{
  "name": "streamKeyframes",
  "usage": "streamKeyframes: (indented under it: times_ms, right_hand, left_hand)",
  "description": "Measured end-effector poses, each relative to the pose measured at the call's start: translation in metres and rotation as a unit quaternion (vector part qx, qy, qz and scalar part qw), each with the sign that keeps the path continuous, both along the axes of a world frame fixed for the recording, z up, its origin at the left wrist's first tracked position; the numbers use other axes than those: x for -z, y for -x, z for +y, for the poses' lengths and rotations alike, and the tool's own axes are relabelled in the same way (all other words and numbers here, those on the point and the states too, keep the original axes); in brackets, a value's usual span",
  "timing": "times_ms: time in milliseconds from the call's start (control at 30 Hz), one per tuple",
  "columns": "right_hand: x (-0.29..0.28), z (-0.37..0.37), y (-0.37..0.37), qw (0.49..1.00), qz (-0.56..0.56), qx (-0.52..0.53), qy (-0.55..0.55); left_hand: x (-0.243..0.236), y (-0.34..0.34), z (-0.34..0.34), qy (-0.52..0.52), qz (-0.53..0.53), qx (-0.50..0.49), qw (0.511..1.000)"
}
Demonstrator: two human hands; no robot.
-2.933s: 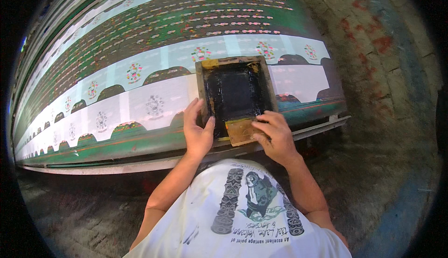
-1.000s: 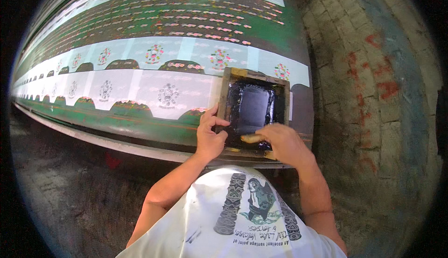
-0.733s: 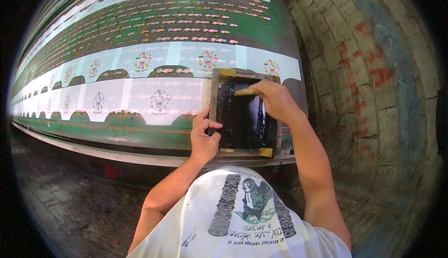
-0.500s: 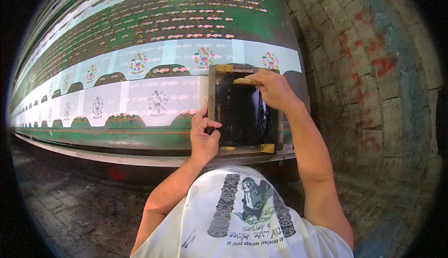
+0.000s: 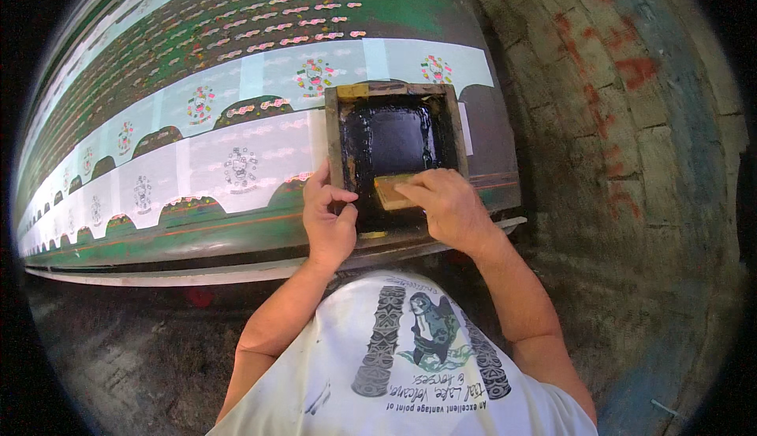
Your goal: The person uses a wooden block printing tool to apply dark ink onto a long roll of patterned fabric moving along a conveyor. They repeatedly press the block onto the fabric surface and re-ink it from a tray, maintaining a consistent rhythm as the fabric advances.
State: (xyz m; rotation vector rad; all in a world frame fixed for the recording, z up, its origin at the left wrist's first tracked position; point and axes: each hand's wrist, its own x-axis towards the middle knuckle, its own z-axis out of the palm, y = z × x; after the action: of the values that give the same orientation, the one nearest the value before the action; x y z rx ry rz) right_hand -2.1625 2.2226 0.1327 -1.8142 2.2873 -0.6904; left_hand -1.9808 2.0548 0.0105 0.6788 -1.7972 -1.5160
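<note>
A wooden-framed printing screen [image 5: 333, 132] lies on a long green table, with glossy black ink [image 5: 398, 140] spread over its mesh. My right hand [image 5: 456, 209] is closed on a flat wooden squeegee [image 5: 392, 191], which rests tilted in the near part of the screen; its lower edge is hidden in the ink. At the screen's left side, my left hand [image 5: 330, 223] grips the frame with the fingers along its edge. White fabric pieces [image 5: 272, 148] lie left of the screen, one bearing a black outline print [image 5: 240, 169].
Farther back runs a pale blue strip [image 5: 256, 81] of cut pieces with coloured prints. The green table [image 5: 197, 235] ends at a pale metal rail [image 5: 158, 278] near my body. To the right stands a block wall [image 5: 623, 152] with red painted marks.
My right hand has drawn the squeegee from the far end of the screen toward me. My left hand stays at the frame's left side. The whole view has shifted slightly.
</note>
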Motion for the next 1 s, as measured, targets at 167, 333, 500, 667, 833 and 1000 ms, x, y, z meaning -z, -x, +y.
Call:
streamKeyframes:
  times_ms: [167, 333, 500, 667, 833, 1000]
  right_hand:
    - [-0.001, 0.024, -0.027, 1.0, 0.0, -0.002, -0.01]
    - [-0.003, 0.039, -0.035, 0.999, -0.04, -0.017, -0.026]
    - [0.002, 0.085, -0.001, 0.986, -0.125, 0.038, 0.103]
    - [0.036, 0.171, 0.08, 0.853, -0.298, 0.354, 0.243]
    - [0.071, 0.287, 0.175, 0.667, -0.605, 0.307, 0.308]
    - [0.103, 0.4, 0.239, 0.59, -0.634, 0.373, 0.333]
  left_hand:
    - [-0.003, 0.001, 0.001, -0.01, -0.001, 0.002, 1.0]
    - [-0.004, 0.001, -0.001, -0.017, -0.004, 0.003, 1.0]
    - [-0.027, 0.016, 0.013, -0.048, 0.05, 0.003, 0.998]
    - [-0.061, 0.073, 0.067, -0.064, 0.082, 0.012, 0.995]
    - [-0.074, 0.159, 0.166, -0.131, 0.115, 0.083, 0.981]
    - [-0.062, 0.242, 0.258, -0.078, 0.089, 0.113, 0.987]
